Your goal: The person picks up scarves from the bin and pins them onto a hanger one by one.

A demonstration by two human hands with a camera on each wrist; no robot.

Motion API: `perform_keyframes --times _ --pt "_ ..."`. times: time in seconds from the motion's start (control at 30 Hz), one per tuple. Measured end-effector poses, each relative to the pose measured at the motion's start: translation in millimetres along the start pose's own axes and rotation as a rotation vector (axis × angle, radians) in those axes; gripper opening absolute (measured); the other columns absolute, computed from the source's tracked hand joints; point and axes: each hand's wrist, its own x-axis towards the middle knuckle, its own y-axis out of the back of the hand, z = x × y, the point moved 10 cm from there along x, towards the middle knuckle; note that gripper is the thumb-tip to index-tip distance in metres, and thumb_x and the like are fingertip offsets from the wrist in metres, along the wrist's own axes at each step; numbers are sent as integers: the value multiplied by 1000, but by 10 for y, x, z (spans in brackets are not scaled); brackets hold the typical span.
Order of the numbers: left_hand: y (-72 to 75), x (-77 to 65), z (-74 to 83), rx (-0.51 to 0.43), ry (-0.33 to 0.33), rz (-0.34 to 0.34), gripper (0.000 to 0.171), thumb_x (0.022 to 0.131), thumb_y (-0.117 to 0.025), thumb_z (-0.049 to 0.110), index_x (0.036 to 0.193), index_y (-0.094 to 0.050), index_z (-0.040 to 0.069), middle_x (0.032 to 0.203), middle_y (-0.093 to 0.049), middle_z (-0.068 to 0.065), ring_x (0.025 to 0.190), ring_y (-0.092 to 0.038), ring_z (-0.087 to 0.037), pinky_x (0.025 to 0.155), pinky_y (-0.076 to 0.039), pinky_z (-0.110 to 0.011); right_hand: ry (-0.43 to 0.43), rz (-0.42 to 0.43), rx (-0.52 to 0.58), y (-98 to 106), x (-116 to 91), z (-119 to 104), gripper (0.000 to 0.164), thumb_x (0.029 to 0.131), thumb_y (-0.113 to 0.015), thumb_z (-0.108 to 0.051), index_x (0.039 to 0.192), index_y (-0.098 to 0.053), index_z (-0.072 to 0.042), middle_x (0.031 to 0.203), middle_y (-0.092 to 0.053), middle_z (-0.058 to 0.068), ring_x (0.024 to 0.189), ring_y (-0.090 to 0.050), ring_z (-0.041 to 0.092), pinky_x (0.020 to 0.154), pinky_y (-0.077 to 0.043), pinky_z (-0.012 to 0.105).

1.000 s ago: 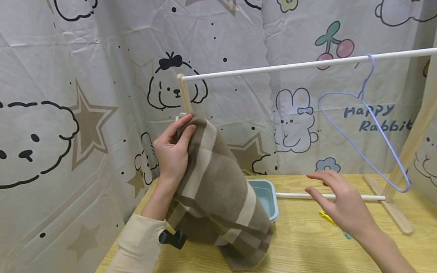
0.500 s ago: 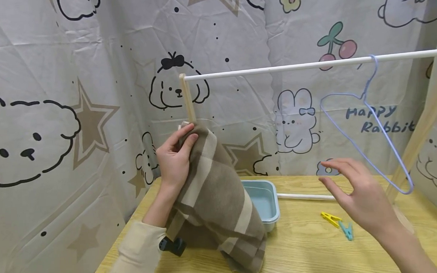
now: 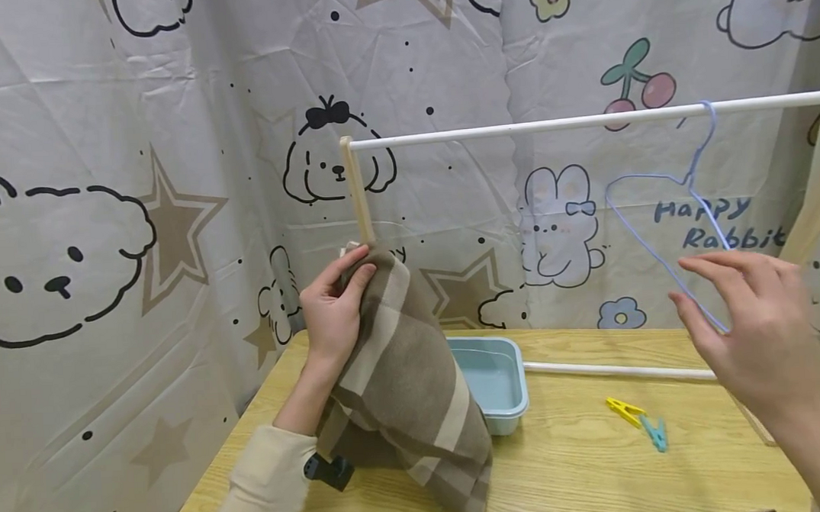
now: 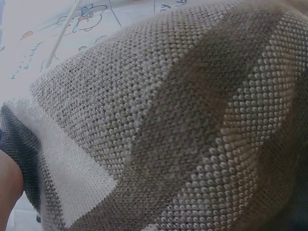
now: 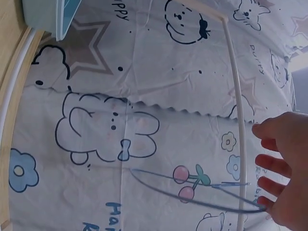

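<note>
My left hand [image 3: 331, 313] pinches a brown-and-cream checked knit cloth [image 3: 415, 363] by its upper corner, between thumb and fingers. The cloth hangs in folds down to the wooden table, and its knit [image 4: 159, 106] fills most of the left wrist view. A light-blue hanger [image 3: 690, 179] hangs from the white rod [image 3: 514, 128] of a small wooden rack. My right hand [image 3: 756, 325] is raised with thumb and fingers apart, overlapping the hanger's lower right part in the head view. Nothing is in its grip. In the right wrist view its fingers are near the hanger [image 5: 216, 209].
Behind the cloth stands a pale blue basin [image 3: 506, 421], partly hidden. A yellow clothespin [image 3: 624, 411] and a teal clothespin [image 3: 654, 433] lie right of it. The rack's lower white rod [image 3: 614, 370] crosses the back of the table, before a printed curtain [image 3: 450, 224].
My right hand has moved right and up to the hanger, uncovering the clothespins. My left hand has lowered slightly, still holding the cloth.
</note>
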Motion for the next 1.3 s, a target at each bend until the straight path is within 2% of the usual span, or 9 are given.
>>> perform_keyframes --times 0.1,0.27,0.53,0.67,0.73,0.83,0.97,1.1,1.3 --pt "8 -17 -11 8 3 -4 25 89 -74 11 113 -74 2 114 -72 -15 101 -68 -3 83 -54 -16 -26 -40 -48 -2 -28 103 77 101 -37 -60 115 -62 10 113 -57 32 106 -47 49 107 -27 40" --pt "40 -51 -61 13 29 -1 26 88 -75 10 113 -74 2 113 -72 -15 99 -67 -1 81 -53 -15 -68 -53 -94 14 -82 274 86 99 -32 -68 119 -59 11 117 -54 35 108 -45 52 92 -29 62" --pt "103 -107 -148 24 64 -9 26 90 -74 13 115 -74 6 115 -72 -14 87 -68 0 73 -53 -14 -207 -79 -210 -6 -233 516 101 94 -20 -78 132 -52 10 121 -49 39 103 -44 57 83 -34 64" --pt "129 -128 -185 36 77 -9 26 90 -74 15 115 -74 8 114 -72 -12 82 -65 1 68 -51 -14 -287 -103 -234 -24 -320 623 94 95 -21 -75 140 -47 4 116 -45 40 93 -45 53 58 -38 50" --pt "142 -139 -203 39 88 -7 26 90 -74 15 115 -74 9 114 -73 -12 80 -64 1 67 -49 -13 -323 -118 -244 -27 -355 668 83 98 -27 -67 143 -45 0 115 -44 39 77 -46 47 46 -31 36" --pt "162 -154 -221 42 96 -2 25 90 -74 16 114 -75 9 112 -73 -11 77 -63 1 65 -48 -14 -300 -106 -235 -18 -359 680 76 101 -31 -63 143 -46 -2 108 -48 35 60 -42 37 41 -21 21" --pt "185 -169 -246 37 102 7 25 90 -74 15 114 -75 8 113 -73 -12 82 -66 1 69 -51 -14 -236 -92 -210 -18 -351 677 66 104 -37 -54 142 -48 -1 90 -57 31 52 -35 11 38 -20 17" --pt "200 -188 -254 31 98 18 25 89 -75 13 113 -75 6 114 -73 -13 92 -67 0 75 -53 -14 -244 -97 -205 -24 -357 699 43 106 -48 -24 142 -49 0 74 -58 30 51 -20 -11 37 -21 16" --pt "205 -206 -254 28 85 22 26 88 -75 11 113 -74 4 114 -72 -15 99 -67 -1 81 -53 -14 -210 -25 -210 40 -329 669 35 106 -45 -11 134 -53 8 72 -57 38 46 -13 -21 30 -20 16"
